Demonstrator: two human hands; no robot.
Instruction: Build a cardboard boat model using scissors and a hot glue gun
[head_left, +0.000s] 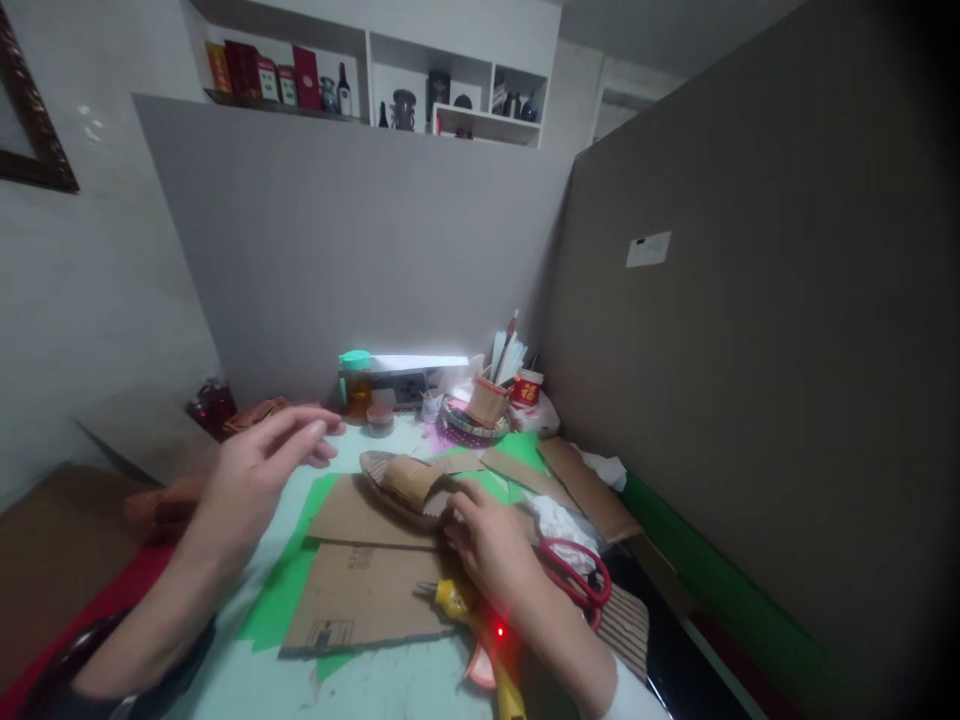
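Note:
A slipper-shaped cardboard piece with a curved brown strap rests on flat cardboard sheets at the middle of the table. My right hand is at its right end, fingers bent round the edge and gripping it. My left hand is raised to the left of the piece, fingers apart, holding nothing. A yellow glue gun with a metal tip lies below my right hand, partly under the forearm, with a red light glowing on it. Red-handled scissors lie to the right of my right wrist.
Crumpled white tissue and cardboard strips lie on the right. At the back stand a jar with a teal lid, a pen holder and a red cup. Grey partitions enclose the table.

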